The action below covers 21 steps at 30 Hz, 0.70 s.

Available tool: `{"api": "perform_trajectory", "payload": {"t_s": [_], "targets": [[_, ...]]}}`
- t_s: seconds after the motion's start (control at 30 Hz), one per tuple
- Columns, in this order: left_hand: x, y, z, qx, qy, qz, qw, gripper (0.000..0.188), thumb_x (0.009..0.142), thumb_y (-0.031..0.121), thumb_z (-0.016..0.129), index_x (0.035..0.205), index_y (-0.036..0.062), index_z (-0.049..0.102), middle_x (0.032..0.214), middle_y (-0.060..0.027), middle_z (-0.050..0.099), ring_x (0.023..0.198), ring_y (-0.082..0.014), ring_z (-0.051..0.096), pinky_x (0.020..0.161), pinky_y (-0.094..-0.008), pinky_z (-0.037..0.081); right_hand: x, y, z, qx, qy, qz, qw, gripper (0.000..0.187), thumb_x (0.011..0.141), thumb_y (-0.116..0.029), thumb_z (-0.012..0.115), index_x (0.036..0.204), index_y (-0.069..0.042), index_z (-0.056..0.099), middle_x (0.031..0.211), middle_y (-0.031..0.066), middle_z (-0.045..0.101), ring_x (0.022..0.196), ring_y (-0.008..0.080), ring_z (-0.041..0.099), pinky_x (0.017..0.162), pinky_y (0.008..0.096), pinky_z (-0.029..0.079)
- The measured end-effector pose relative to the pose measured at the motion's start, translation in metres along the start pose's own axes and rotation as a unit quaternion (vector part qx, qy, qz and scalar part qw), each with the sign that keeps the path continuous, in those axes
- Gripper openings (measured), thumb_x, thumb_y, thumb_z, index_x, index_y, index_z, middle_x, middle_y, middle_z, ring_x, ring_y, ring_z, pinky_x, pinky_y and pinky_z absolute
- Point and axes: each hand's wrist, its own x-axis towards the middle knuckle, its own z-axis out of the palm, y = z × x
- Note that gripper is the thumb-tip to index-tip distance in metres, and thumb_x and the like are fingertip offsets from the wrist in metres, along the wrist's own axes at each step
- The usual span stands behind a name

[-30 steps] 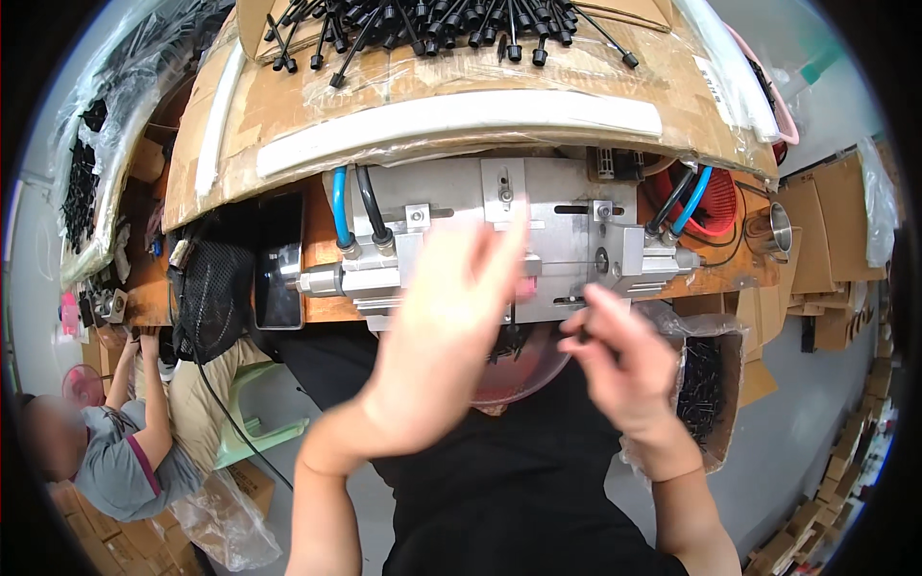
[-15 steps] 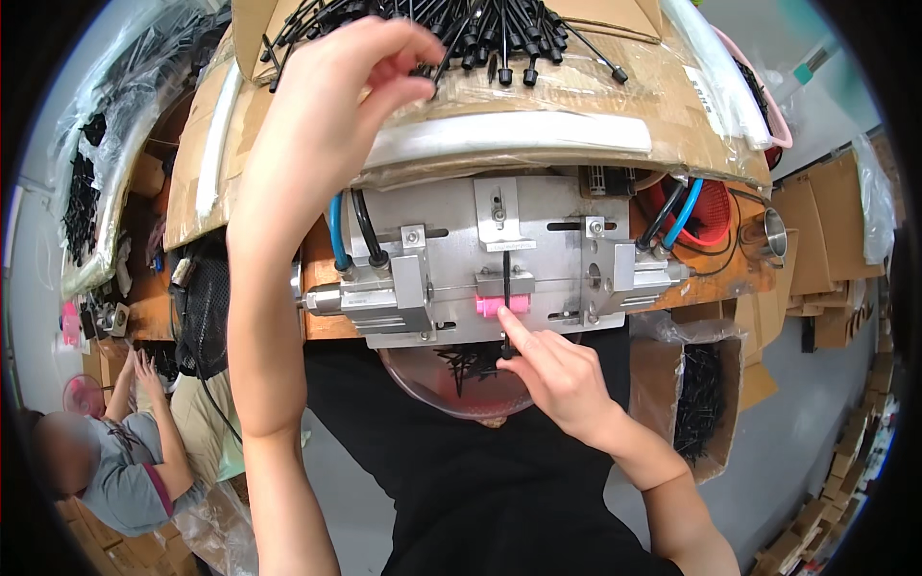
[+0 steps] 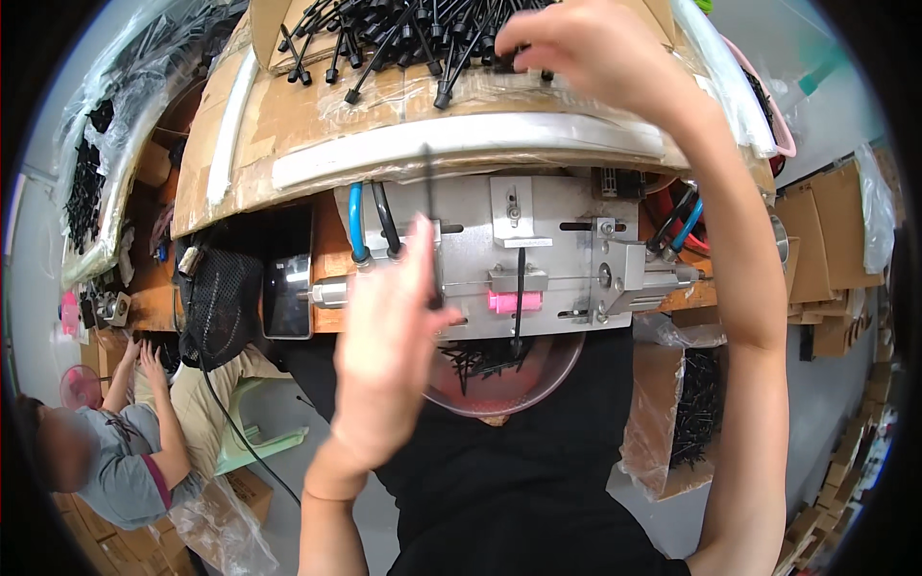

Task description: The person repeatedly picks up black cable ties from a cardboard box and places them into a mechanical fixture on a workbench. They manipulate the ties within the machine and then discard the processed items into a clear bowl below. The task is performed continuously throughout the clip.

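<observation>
My left hand [image 3: 384, 355], smeared by motion, is raised in front of the left side of the metal fixture [image 3: 471, 206]. Between its fingers stands a thin black rod [image 3: 428, 182], roughly upright and also blurred. At the far edge, my right hand [image 3: 600, 58] reaches over a pile of black rods with thick end caps [image 3: 413, 34]. Its bent fingers are apart, and nothing is plainly gripped in them. Another black rod [image 3: 521, 293] lies across the fixture's small metal block and pink pad [image 3: 504, 302], untouched by either hand.
Below the fixture, a clear bowl [image 3: 562, 374] holds black pieces. A cardboard box [image 3: 648, 422] of black parts stands at right. Blue hose [image 3: 355, 221] and a dark tablet-like device [image 3: 287, 288] lie left. A co-worker [image 3: 134, 461] sits at far left.
My left hand has come back from the pile toward me with a black rod. My right hand has left the rod on the fixture and moved up to the pile.
</observation>
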Motion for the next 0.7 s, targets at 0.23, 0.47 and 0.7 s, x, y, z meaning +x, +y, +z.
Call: {"api": "perform_trajectory", "payload": {"t_s": [0.23, 0.47, 0.7], "targets": [[-0.056, 0.032, 0.061, 0.065, -0.114, 0.043, 0.99, 0.062, 0.079, 0.001, 0.063, 0.138, -0.0083, 0.044, 0.093, -0.0091, 0.049, 0.082, -0.0208, 0.051, 0.076, -0.0309, 0.047, -0.029, -0.034, -0.049, 0.377, 0.394, 0.216, 0.81, 0.018, 0.093, -0.011, 0.06, 0.106, 0.0, 0.064, 0.097, 0.0169, 0.071, 0.082, 0.0211, 0.07, 0.055, 0.0244, 0.056], [-0.052, 0.032, 0.072, 0.098, -0.138, 0.015, 0.986, 0.071, 0.078, 0.001, 0.07, 0.143, -0.0043, 0.04, 0.101, -0.0097, 0.053, 0.09, -0.0247, 0.053, 0.082, -0.0373, 0.046, -0.104, -0.062, -0.062, 0.5, 0.352, 0.187, 0.769, 0.017, 0.087, -0.002, 0.061, 0.104, -0.002, 0.062, 0.09, 0.0107, 0.069, 0.08, 0.0176, 0.064, 0.06, 0.0264, 0.05], [-0.018, 0.027, 0.04, 0.035, -0.103, 0.014, 0.994, 0.062, 0.079, -0.001, 0.069, 0.138, 0.0024, 0.049, 0.102, -0.0119, 0.054, 0.093, -0.0279, 0.053, 0.083, -0.0377, 0.046, -0.167, -0.166, 0.026, 0.318, 0.24, 0.22, 0.89, 0.042, 0.074, 0.008, 0.074, 0.114, 0.006, 0.062, 0.088, 0.013, 0.069, 0.07, 0.0196, 0.063, 0.062, 0.0294, 0.052]]}}
